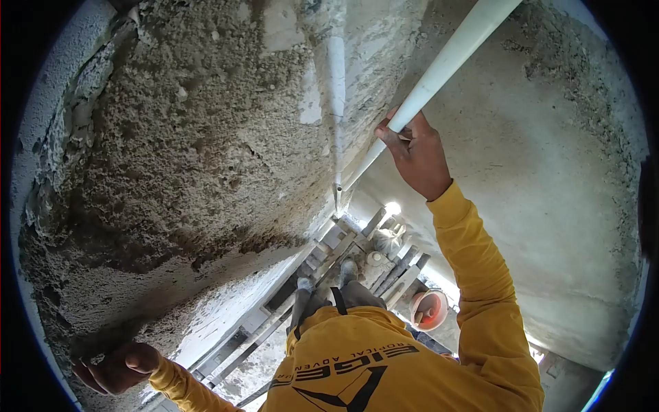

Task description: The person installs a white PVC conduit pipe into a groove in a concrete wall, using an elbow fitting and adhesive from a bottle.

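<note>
Clamping right hand point(415, 154) around white plastic pipe point(446, 65), slanted up beside rough plastered wall point(192, 137). Resting left hand point(117, 367) low against wall, fingers curled; grip unclear.
</note>
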`<state>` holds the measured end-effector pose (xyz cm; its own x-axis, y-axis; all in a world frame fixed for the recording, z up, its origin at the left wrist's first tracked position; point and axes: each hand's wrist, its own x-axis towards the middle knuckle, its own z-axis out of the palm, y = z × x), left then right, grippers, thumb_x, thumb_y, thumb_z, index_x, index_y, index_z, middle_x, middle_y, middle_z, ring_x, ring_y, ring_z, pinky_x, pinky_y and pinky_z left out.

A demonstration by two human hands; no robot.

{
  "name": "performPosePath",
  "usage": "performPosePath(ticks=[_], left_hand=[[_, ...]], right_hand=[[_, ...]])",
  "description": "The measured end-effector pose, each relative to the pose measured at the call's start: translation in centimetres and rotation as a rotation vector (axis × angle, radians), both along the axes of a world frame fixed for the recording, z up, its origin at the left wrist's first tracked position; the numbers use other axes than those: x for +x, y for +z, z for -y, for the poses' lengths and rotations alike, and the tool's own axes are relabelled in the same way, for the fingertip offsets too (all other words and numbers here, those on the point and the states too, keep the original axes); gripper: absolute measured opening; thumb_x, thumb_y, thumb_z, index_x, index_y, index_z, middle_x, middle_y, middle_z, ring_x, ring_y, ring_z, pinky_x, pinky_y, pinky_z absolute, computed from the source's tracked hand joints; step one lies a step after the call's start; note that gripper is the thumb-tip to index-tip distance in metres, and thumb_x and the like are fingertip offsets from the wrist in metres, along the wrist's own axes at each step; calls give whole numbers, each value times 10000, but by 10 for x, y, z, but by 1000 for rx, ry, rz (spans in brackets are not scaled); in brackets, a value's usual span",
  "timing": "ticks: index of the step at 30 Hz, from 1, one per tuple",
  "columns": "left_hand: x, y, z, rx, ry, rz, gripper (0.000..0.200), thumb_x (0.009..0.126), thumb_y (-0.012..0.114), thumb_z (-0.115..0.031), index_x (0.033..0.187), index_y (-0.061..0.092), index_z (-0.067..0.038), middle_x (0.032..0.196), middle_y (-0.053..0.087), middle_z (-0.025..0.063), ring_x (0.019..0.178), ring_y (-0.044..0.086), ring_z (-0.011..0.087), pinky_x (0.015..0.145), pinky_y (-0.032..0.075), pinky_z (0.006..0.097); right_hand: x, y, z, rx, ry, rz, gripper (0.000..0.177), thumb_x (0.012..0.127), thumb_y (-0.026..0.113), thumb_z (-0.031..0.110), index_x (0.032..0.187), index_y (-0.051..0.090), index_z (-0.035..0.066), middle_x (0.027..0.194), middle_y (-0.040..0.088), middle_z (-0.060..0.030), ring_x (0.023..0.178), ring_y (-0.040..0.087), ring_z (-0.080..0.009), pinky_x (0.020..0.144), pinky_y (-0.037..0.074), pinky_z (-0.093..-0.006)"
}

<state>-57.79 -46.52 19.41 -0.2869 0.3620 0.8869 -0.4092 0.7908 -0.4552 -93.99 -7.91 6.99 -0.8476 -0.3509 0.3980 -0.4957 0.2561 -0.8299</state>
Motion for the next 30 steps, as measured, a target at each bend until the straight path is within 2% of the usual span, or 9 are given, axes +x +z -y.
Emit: performPosePath(ticks=[6,10,21,27,30], left_hand=[[-1,-2,-1,43,-15,19,536,1058,490,-468,1352,485,-20,1369,573,259,1273,587,384,1065,506,528],[21,-2,18,30,62,84,655,1031,431,-552,1341,504,21,1330,590,300,1310,561,390,1056,506,540],[11,0,6,36,96,67,622,1067,380,-508,1409,447,7,1440,479,303,1329,537,402,1083,520,517],[11,0,8,43,68,64,633,1064,384,-515,1419,438,6,1453,466,301,1346,521,414,1099,501,544],[-2,-4,-2,64,56,-28,552,1084,394,-472,1371,465,-6,1387,538,286,1303,565,417,1116,465,557]], right_hand=[[-10,-22,19,36,7,-6,288,992,701,135,1188,542,-4,961,710,-131,863,714,-225,765,589,-354],[-14,-35,28,49,15,26,281,992,701,137,1177,548,-10,955,713,-132,870,718,-235,758,591,-361],[-21,-57,38,29,-4,44,315,993,701,142,1201,544,-36,958,719,-141,892,717,-235,774,594,-360],[-28,-68,38,18,-16,69,345,994,704,147,1223,538,-50,1004,715,-158,916,720,-251,779,602,-359],[-30,-66,38,25,-32,67,355,992,706,149,1231,539,-53,1026,712,-170,923,721,-259,775,607,-360]])
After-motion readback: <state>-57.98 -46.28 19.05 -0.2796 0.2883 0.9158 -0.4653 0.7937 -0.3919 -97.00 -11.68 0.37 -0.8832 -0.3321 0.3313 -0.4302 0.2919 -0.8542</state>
